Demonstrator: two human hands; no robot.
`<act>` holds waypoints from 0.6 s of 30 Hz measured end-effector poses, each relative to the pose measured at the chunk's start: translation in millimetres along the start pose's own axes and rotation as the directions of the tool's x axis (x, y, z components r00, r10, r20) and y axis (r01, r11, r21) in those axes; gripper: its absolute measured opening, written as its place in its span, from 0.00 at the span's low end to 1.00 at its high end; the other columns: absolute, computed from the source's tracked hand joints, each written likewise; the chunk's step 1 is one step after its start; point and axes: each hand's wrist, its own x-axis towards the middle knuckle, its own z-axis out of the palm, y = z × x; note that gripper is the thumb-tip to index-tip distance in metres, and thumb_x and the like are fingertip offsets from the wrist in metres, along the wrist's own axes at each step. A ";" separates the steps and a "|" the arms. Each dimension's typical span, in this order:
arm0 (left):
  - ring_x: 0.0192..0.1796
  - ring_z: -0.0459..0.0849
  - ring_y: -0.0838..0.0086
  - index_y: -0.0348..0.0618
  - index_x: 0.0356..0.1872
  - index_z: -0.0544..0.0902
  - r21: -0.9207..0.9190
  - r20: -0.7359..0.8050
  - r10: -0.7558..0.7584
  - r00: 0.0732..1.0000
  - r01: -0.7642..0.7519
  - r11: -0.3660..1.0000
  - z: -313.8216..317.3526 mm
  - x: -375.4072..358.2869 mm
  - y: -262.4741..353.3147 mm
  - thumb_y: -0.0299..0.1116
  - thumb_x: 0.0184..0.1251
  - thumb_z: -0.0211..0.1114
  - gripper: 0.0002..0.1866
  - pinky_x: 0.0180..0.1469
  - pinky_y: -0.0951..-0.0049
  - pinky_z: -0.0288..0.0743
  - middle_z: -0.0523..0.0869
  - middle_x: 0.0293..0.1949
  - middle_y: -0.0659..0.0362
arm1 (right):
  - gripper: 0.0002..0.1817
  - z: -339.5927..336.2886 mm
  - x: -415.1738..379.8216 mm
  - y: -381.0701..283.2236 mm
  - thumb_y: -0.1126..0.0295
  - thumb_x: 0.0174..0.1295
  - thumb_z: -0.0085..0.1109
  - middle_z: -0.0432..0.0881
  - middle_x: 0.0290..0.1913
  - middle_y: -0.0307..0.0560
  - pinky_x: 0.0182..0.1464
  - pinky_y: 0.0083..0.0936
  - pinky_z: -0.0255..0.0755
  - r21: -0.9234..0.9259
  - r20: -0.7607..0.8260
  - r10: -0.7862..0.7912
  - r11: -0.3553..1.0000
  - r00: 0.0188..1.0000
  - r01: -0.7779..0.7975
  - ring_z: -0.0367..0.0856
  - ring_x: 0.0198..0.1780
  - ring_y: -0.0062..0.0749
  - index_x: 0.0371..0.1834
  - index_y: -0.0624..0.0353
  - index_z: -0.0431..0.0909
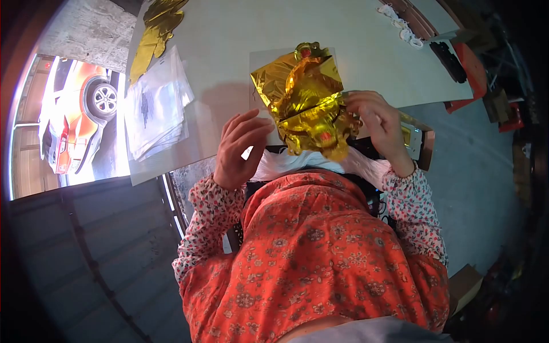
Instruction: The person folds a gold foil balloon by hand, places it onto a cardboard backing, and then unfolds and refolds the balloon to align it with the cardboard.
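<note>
Pale table (pixel 223 51) above grey floor (pixel 480 148)

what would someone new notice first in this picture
The shiny gold foil would probably catch the eye first, at the pale table's near edge, between the left hand and right hand. Next might come the red flowered garment filling the bottom middle, then the orange car in bright light toward the left edge.

Just past twelve o'clock, the wavy-edged gold foil piece (pixel 311 103) is mirror-glossy and creased; at eleven, the long gold foil strip (pixel 155 34) gleams too. At ten, the clear flat plastic bags (pixel 157 106) look slick. The broad pale tabletop (pixel 229 31) appears smooth; at six, the orange-red floral cloth apron (pixel 320 251) is matt.
</note>
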 end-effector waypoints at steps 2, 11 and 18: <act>0.66 0.77 0.51 0.39 0.58 0.82 0.034 -0.024 0.010 1.000 -0.009 0.999 2.1 -1.1 4.3 0.26 0.61 0.69 0.22 0.69 0.54 0.66 0.84 0.55 0.50 | 0.09 -3.7 -8.5 -4.6 0.72 0.70 0.57 0.87 0.45 0.51 0.60 0.36 0.70 -0.171 0.019 -0.076 0.982 0.997 0.078 0.83 0.53 0.42 0.39 0.66 0.84; 0.65 0.75 0.54 0.43 0.59 0.81 0.028 -0.117 -0.113 0.987 0.118 0.993 27.2 44.0 17.1 0.33 0.50 0.78 0.31 0.67 0.56 0.69 0.81 0.59 0.51 | 0.21 5.9 15.6 1.9 0.78 0.62 0.64 0.81 0.57 0.49 0.57 0.29 0.75 0.036 -0.106 0.207 0.978 0.973 -0.204 0.81 0.55 0.37 0.60 0.59 0.78; 0.65 0.76 0.57 0.48 0.53 0.84 0.270 -0.055 0.033 0.998 -0.017 0.963 32.4 37.3 23.9 0.26 0.53 0.72 0.22 0.65 0.55 0.70 0.82 0.57 0.56 | 0.24 5.0 -0.6 0.4 0.81 0.50 0.68 0.81 0.58 0.48 0.60 0.37 0.75 -0.314 0.079 -0.107 0.941 0.991 0.127 0.79 0.59 0.46 0.54 0.59 0.80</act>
